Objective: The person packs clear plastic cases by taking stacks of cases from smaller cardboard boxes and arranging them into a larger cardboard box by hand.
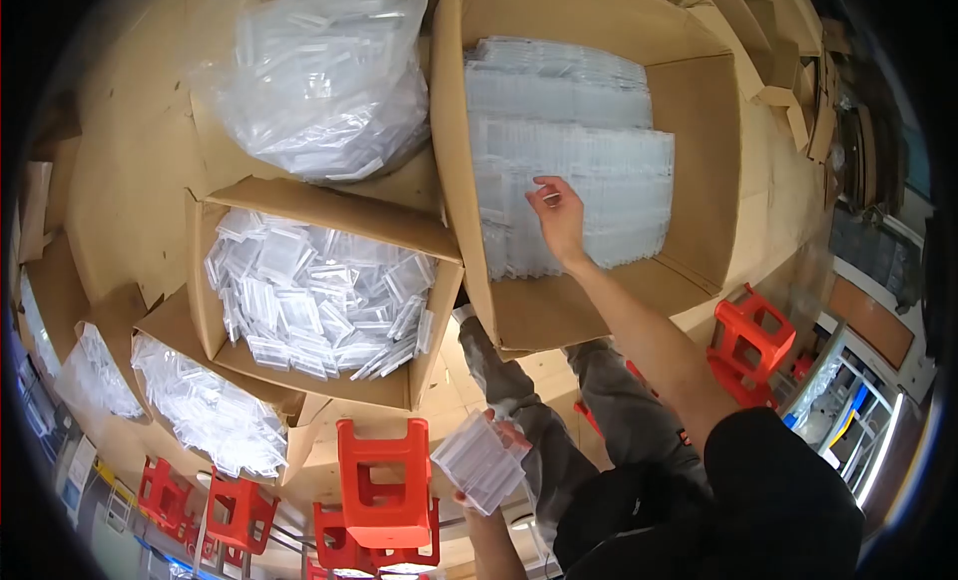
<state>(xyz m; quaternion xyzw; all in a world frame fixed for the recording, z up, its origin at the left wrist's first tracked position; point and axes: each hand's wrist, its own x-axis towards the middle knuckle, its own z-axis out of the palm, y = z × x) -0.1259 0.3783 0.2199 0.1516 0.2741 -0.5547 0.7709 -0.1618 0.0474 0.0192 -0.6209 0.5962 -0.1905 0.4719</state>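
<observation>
My left hand [514, 435] grips several flat clear plastic pieces [479, 462], held low beside my leg. Over the large cardboard box [699, 171], my right hand [559, 213] has its fingers curled as in a pinch. Whether anything clear is between those fingertips cannot be made out. Rows of thin clear plastic pieces [579, 156] stand packed on edge in that box, right beneath my right hand. To the left, a smaller cardboard box [329, 216] holds a loose heap of similar clear plastic pieces [309, 301].
A clear bag full of plastic pieces [329, 91] lies behind the smaller box. Another open box of clear pieces [205, 405] stands at lower left. Red stools [384, 480] are on the floor to the left, and another red stool [750, 341] is at right.
</observation>
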